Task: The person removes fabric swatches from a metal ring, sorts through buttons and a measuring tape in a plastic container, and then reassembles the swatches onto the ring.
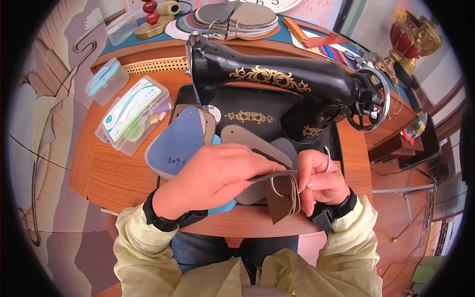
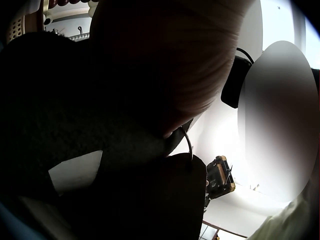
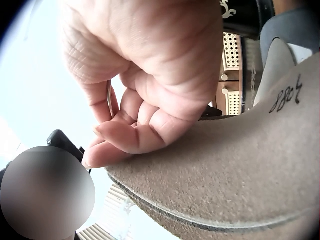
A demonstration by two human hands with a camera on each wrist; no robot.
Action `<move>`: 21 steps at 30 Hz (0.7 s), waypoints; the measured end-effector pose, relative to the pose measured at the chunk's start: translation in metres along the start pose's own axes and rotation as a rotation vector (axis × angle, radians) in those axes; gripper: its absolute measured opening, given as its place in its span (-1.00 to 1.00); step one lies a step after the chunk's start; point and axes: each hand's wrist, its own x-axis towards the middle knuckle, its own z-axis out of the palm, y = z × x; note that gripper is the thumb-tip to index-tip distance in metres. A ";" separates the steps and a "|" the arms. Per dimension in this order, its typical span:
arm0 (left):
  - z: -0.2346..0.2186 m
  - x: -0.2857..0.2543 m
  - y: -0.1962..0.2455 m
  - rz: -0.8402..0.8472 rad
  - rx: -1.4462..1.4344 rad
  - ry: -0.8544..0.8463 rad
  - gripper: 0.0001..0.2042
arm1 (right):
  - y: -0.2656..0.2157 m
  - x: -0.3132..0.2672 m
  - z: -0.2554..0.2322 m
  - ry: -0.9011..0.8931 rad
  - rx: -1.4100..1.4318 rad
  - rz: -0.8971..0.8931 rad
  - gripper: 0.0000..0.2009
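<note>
Swatches (image 1: 282,203), grey-brown, hang between the hands over the near edge of the worktop (image 1: 94,163), in front of the sewing machine. Metal ring (image 1: 277,187) passes through them. Left hand (image 1: 213,180): closed on the swatches, thumb and fingers pinching the top edge. Right hand (image 1: 321,180): fingers curled, thumb tip in against them, metal loop (image 1: 328,159) held in the curl. Fingertips are right at the swatch edge; can't tell if they pinch it too. Right wrist view shows a handwritten number on the rough face of one swatch; left wrist view is mostly dark.

Just beyond the hands: blue piece (image 1: 175,141) marked "309", lying left of a grey-brown piece (image 1: 242,138), both partly over the machine bed. Light blue piece (image 1: 222,207) shows under the left forearm.

Left side of worktop: clear plastic box (image 1: 133,116) with a green-and-white label, smaller lidded box (image 1: 106,81) behind it.

Sewing machine (image 1: 267,72): black, gold ornament, handwheel (image 1: 371,101) at the right end.

Farther back, raised shelf (image 1: 292,43): ringed sample stacks (image 1: 237,22), orange-red frame (image 1: 314,37), thread spool (image 1: 168,7), clock (image 1: 269,4) behind
</note>
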 end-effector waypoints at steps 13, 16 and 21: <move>-0.006 0.011 0.011 0.227 0.093 0.059 -0.74 | 0.016 0.005 -0.012 -0.004 0.059 -0.374 -0.88; -0.004 0.005 0.003 0.208 0.108 -0.063 -0.83 | 0.014 0.006 -0.013 -0.014 0.032 -0.386 -0.86; -0.027 -0.003 0.002 -0.449 0.279 0.086 -0.81 | 0.013 0.004 -0.016 -0.019 0.037 -0.350 -0.85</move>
